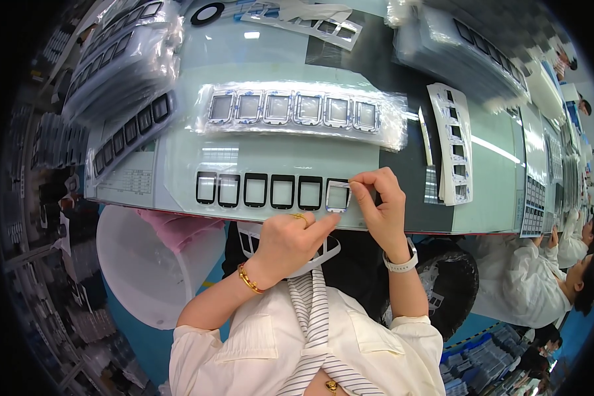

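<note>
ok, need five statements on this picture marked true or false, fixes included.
1. The right hand touches the rightmost frame in the near row. True.
2. That row has four frames. False: it has six frames.
3. A thin pointed tool lies left of that row. False: the thin pointed tool lies to its right.
4. A gold-coloured bracelet is on the left wrist. True.
5. The watch is on the left wrist. False: the watch is on the right.

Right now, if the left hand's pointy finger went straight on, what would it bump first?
The left hand would probably meet the bottom edge of the small frame beside the right hand. The fingertip may be touching it; depth is hard to judge.
</note>
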`<state>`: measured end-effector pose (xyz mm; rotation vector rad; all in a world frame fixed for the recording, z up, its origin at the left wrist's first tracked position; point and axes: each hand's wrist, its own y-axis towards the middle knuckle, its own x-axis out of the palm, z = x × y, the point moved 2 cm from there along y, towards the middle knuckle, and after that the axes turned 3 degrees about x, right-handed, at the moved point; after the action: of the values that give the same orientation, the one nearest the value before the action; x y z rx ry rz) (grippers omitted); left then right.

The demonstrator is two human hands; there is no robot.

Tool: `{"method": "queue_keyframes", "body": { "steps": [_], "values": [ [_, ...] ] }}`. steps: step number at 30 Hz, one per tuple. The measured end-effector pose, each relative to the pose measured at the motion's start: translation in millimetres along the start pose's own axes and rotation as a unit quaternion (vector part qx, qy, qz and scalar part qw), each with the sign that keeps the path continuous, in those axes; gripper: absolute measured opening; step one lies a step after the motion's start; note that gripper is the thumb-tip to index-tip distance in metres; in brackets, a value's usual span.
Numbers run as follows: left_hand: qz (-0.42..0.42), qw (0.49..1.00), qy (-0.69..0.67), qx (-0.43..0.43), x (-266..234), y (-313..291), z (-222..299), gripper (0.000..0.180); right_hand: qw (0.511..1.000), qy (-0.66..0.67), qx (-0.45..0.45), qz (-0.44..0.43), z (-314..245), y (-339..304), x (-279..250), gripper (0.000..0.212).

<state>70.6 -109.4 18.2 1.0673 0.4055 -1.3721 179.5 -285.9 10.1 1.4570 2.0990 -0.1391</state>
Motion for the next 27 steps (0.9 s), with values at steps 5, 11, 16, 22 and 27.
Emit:
{"method": "queue_keyframes", "body": {
  "steps": [5,11,16,22,27],
  "values": [
    [-0.006,1.0,0.002,0.012,7,5,8,0.025,1.0,0.003,-0.008,0.008,-2,0,0,0.004],
    [-0.01,1.0,0.013,-0.002,9,4,9,0.026,0.999,-0.006,-0.04,0.027,-1,1,1,0.008],
    [0.028,1.0,0.011,-0.004,2,-7,0,0.028,1.0,0.008,-0.027,0.01,-2,1,0,0.009],
    [0.032,0.999,0.032,-0.003,0,-8,-3,0.027,1.0,0.011,-0.026,0.007,-2,1,0,0.009],
    [0.036,0.999,0.02,-0.007,0,-7,-3,0.025,1.0,0.009,-0.018,0.003,-2,2,1,0.008]
  ]
}}
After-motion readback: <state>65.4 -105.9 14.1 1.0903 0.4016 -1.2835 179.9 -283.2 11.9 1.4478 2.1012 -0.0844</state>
